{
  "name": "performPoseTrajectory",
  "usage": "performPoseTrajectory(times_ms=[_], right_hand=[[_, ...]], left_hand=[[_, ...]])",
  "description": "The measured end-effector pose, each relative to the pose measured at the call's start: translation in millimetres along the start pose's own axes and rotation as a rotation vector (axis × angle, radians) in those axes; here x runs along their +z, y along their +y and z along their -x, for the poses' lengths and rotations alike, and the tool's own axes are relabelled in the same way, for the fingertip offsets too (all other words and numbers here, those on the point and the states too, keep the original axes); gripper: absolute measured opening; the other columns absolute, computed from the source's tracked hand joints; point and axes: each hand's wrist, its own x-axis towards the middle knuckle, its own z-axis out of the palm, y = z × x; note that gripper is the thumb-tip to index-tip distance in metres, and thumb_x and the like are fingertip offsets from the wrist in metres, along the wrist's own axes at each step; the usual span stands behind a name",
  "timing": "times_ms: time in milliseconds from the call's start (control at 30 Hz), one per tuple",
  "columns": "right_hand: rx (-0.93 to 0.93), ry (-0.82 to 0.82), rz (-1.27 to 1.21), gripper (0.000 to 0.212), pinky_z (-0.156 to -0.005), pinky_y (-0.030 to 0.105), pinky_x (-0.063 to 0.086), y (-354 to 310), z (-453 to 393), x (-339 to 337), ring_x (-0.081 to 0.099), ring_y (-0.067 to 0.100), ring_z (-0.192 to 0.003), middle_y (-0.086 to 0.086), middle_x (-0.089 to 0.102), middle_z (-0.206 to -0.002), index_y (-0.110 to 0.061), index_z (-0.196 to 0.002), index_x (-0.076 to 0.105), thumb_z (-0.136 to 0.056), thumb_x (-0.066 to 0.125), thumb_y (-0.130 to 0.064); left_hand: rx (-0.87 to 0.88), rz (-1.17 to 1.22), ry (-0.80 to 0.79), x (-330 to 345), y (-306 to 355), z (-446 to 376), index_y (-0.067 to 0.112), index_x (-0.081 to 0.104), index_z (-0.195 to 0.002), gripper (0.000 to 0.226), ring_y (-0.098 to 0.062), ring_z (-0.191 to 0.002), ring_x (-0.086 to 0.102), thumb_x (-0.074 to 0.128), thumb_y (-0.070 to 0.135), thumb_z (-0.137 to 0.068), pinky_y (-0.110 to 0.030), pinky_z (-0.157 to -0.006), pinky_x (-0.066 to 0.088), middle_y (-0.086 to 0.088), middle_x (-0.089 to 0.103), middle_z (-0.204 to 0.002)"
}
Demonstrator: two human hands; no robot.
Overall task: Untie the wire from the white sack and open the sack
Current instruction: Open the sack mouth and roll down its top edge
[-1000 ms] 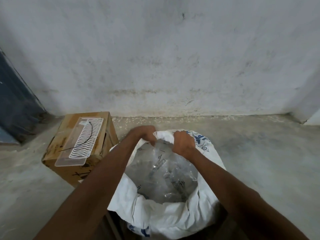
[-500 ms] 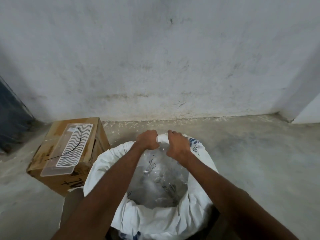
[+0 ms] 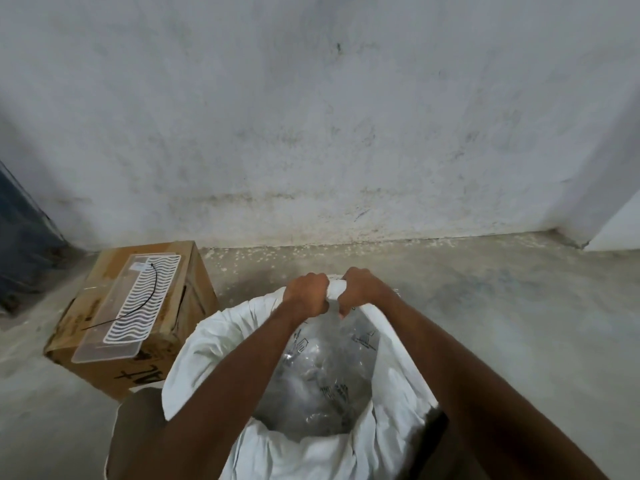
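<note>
Both hands have come closer together since the earlier frames and now meet at the far rim of the sack (image 3: 207, 344). The left hand (image 3: 306, 294) and the right hand (image 3: 360, 287) are closed into fists, each gripping bunched white cloth of the rim, with clear plastic (image 3: 322, 372) pulled up between them. The sack stands open on the floor (image 3: 502, 306), its mouth folded outward. Left of the sack is a box (image 3: 187, 271), touching it. On the box lies a clear tray (image 3: 114, 323), and a black wire (image 3: 147, 299) rests across the tray.
</note>
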Motion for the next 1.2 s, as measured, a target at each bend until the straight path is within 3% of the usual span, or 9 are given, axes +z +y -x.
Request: performPoseTrajectory(times_ms=[100, 200, 400, 567, 667, 800, 900, 1033, 1200], right_hand=[[0.057, 0.364, 0.226, 0.063, -0.081, 0.04, 0.053, 5.8, 7.4, 32.1, 0.064, 0.025, -0.106, 0.004, 0.062, -0.115, -0.017, -0.122, 0.054, -0.067, 0.084, -0.027], [0.125, 0.423, 0.282, 0.049, -0.092, 0.043, 0.049, 14.7, 10.5, 60.7, 0.062, 0.025, -0.113, 0.005, 0.06, -0.122, -0.015, -0.128, 0.046, -0.083, 0.067, -0.018], [0.154, 0.148, -0.105, 0.057, -0.077, 0.031, 0.053, 27.2, -5.9, 21.2, 0.067, 0.027, -0.106, 0.011, 0.068, -0.116, -0.008, -0.118, 0.06, -0.067, 0.08, -0.024], [0.147, -0.232, -0.182, 0.062, -0.079, 0.031, 0.051, 26.8, -14.1, -16.5, 0.067, 0.025, -0.097, 0.008, 0.07, -0.114, -0.01, -0.118, 0.068, -0.063, 0.088, -0.03], [0.12, 0.033, 0.006, 0.071, -0.075, 0.033, 0.053, 25.6, -17.1, 3.1, 0.069, 0.024, -0.1, 0.005, 0.069, -0.113, -0.014, -0.12, 0.064, -0.057, 0.09, -0.033], [0.123, 0.453, 0.39, 0.058, -0.082, 0.04, 0.05, 25.3, -2.1, 47.3, 0.061, 0.024, -0.108, 0.004, 0.058, -0.118, -0.017, -0.125, 0.05, -0.075, 0.079, -0.026], [0.107, 0.659, 0.418, 0.043, -0.065, 0.031, 0.052, 38.1, 0.7, 60.0, 0.069, 0.02, -0.076, 0.004, 0.067, -0.087, -0.018, -0.096, 0.065, -0.06, 0.087, -0.028], [0.228, 0.214, -0.107, 0.058, -0.078, 0.035, 0.055, 59.8, -11.7, 21.8, 0.067, 0.029, -0.106, 0.011, 0.066, -0.115, -0.01, -0.119, 0.06, -0.068, 0.083, -0.026], [0.212, -0.217, -0.345, 0.065, -0.072, 0.029, 0.049, 57.7, -20.0, -10.7, 0.066, 0.027, -0.094, 0.011, 0.069, -0.113, -0.007, -0.12, 0.065, -0.061, 0.089, -0.023]], left_hand=[[-0.042, 0.044, -0.227, -14.0, -11.0, -17.7, 0.009, 0.057, -0.124, 0.066, -0.029, -0.105, 0.065, 0.082, 0.037, -0.069, -0.036, -0.084, 0.053, -0.01, 0.066, -0.12], [-0.014, 0.075, -0.378, -26.8, -18.5, -36.9, 0.007, 0.066, -0.115, 0.067, -0.03, -0.1, 0.067, 0.088, 0.043, -0.063, -0.034, -0.079, 0.052, -0.014, 0.069, -0.118], [0.148, -0.222, -0.033, -13.4, 6.6, -29.4, 0.01, 0.032, -0.141, 0.096, -0.036, -0.118, 0.05, 0.084, 0.036, -0.066, -0.044, -0.095, 0.045, -0.019, 0.051, -0.128], [0.192, -0.098, 0.102, 5.4, 12.0, -23.1, 0.018, 0.048, -0.129, 0.062, -0.028, -0.106, 0.058, 0.073, 0.03, -0.073, -0.037, -0.079, 0.047, -0.008, 0.064, -0.113], [0.08, -0.087, 0.063, 3.3, 14.6, -24.6, 0.023, 0.061, -0.117, 0.043, -0.024, -0.1, 0.067, 0.07, 0.034, -0.077, -0.034, -0.082, 0.049, -0.002, 0.07, -0.111], [-0.009, -0.039, -0.271, -15.7, 10.7, -44.4, 0.014, 0.056, -0.123, 0.065, -0.027, -0.103, 0.065, 0.084, 0.035, -0.069, -0.037, -0.086, 0.053, -0.007, 0.065, -0.117], [0.05, 0.038, -0.47, -27.7, 13.4, -55.2, 0.009, 0.068, -0.11, 0.059, -0.022, -0.085, 0.064, 0.091, 0.037, -0.064, -0.031, -0.076, 0.053, -0.004, 0.067, -0.101], [0.153, -0.005, -0.125, -8.4, 21.5, -44.7, 0.014, 0.059, -0.118, 0.066, -0.026, -0.095, 0.06, 0.084, 0.04, -0.063, -0.033, -0.078, 0.049, -0.011, 0.066, -0.105], [0.254, -0.284, 0.195, 14.4, 25.3, -28.3, 0.014, 0.054, -0.126, 0.06, -0.029, -0.11, 0.051, 0.073, 0.035, -0.073, -0.038, -0.089, 0.042, -0.011, 0.061, -0.114]])
